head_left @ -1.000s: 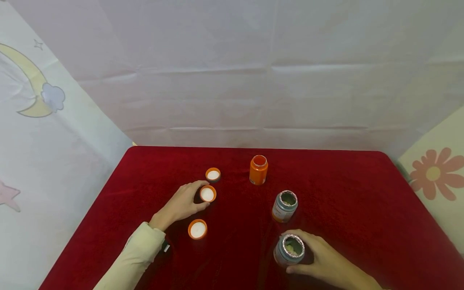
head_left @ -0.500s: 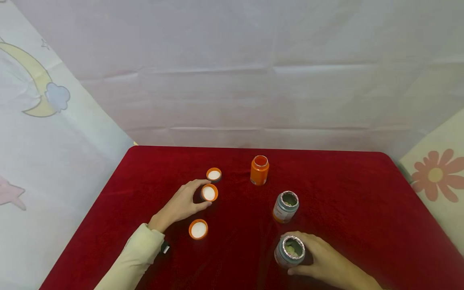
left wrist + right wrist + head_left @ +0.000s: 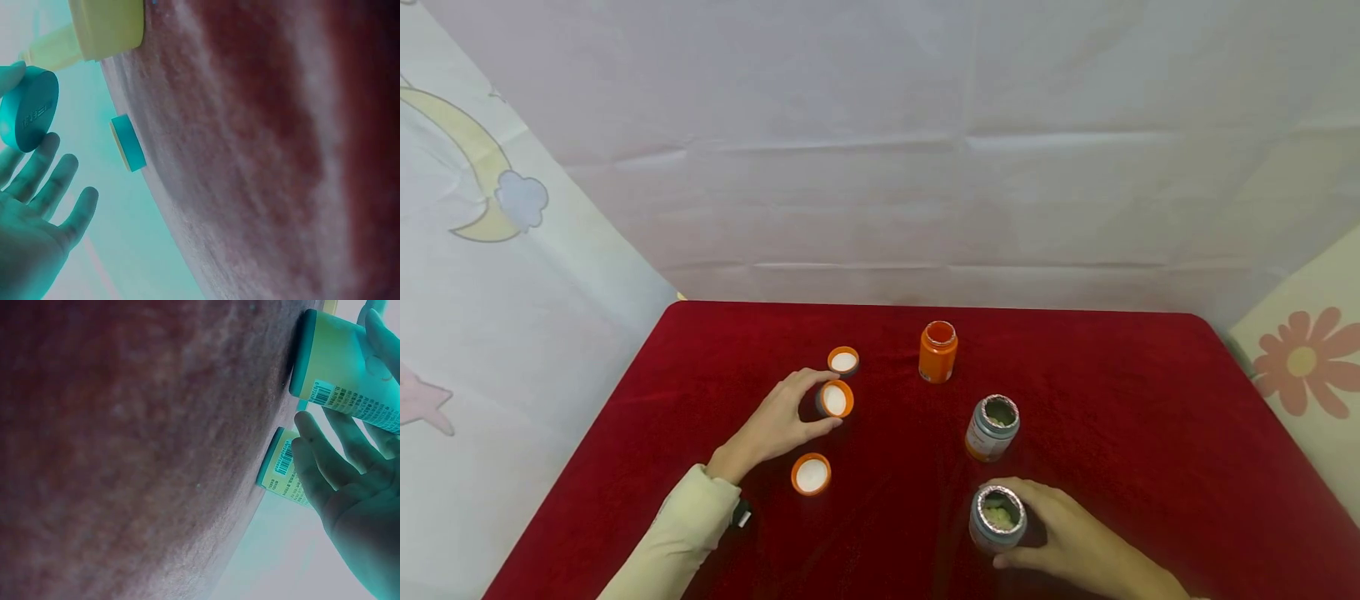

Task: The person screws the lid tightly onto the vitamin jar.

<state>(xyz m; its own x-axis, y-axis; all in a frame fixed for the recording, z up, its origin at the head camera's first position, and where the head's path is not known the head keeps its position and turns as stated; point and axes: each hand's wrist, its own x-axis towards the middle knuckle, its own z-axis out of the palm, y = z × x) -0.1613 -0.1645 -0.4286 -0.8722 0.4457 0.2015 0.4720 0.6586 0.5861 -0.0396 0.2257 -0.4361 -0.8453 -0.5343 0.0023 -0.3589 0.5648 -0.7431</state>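
Note:
My left hand (image 3: 782, 417) pinches an upturned screw lid (image 3: 835, 399) with an orange rim and white lining, between thumb and fingers. In the left wrist view, this lid (image 3: 36, 109) appears raised off the cloth. A second lid (image 3: 843, 361) lies just beyond it, and a third lid (image 3: 811, 475) lies nearer me. My right hand (image 3: 1060, 533) grips a grey-blue jar (image 3: 988, 533), uncapped, with torn foil round its mouth and pale green contents. Its barcode label (image 3: 350, 400) shows in the right wrist view. Beyond it stands a similar uncapped jar (image 3: 988, 433) with an orange base.
An uncapped orange jar (image 3: 937, 354) stands farther back, right of the lids. Everything rests on a red cloth-covered table (image 3: 1150, 417). A pale hanging sheet (image 3: 880, 167) rises behind the back edge, with printed sheets at both sides.
The jar in my right hand has tilted a little to the left. The lid in my left hand has tipped slightly, showing more of its dark side. Both hands have stayed nearly in place.

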